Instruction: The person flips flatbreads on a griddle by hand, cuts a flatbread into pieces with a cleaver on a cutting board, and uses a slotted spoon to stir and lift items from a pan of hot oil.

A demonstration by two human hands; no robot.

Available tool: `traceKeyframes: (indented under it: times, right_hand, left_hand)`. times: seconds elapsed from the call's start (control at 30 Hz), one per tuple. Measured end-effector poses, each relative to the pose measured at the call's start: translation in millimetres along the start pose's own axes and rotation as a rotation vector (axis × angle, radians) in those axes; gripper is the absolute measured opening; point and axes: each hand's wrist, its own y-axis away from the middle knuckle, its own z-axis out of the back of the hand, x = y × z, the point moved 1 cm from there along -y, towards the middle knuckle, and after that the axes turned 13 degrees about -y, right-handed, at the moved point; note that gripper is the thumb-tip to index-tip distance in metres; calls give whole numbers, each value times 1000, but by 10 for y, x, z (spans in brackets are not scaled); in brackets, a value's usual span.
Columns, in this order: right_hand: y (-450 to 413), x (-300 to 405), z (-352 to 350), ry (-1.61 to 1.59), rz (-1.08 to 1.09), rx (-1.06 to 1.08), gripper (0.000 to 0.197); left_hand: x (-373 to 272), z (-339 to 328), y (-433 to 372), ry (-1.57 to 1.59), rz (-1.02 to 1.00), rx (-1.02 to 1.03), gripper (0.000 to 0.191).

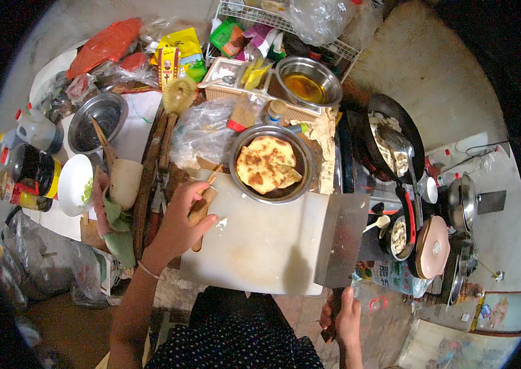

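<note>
In my right hand (346, 316) is the dark handle of a cleaver (342, 244), its broad blade upright over the right edge of the white cutting board (260, 249). My left hand (182, 221) is at the board's left side, thumb and forefinger apart around a slim wooden tool (203, 205); whether it grips the tool is unclear. Small white scraps lie beside the thumb. Just beyond the board's far edge stands a steel bowl (306, 182) with browned flatbread pieces (263, 166) in it.
At right, a wok (419, 124) holds pale food and a metal spatula (394, 143); a small pan (399, 237) sits nearer. At left are a white bowl (73, 184) with chopped greens and several bottles. Behind the flatbread, a steel basin (309, 80) contains amber liquid.
</note>
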Motion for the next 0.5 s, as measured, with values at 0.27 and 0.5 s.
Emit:
traceKeyframes:
  times: [0.27,0.5]
  right_hand:
    - [-93,-353,168,1056,839,184,27]
    - [-801,-602,66,973,984,251,26]
  left_hand:
    - [-24,-112,340,301,160,-289,32]
    - [-567,-445,611,369,128,-288,33]
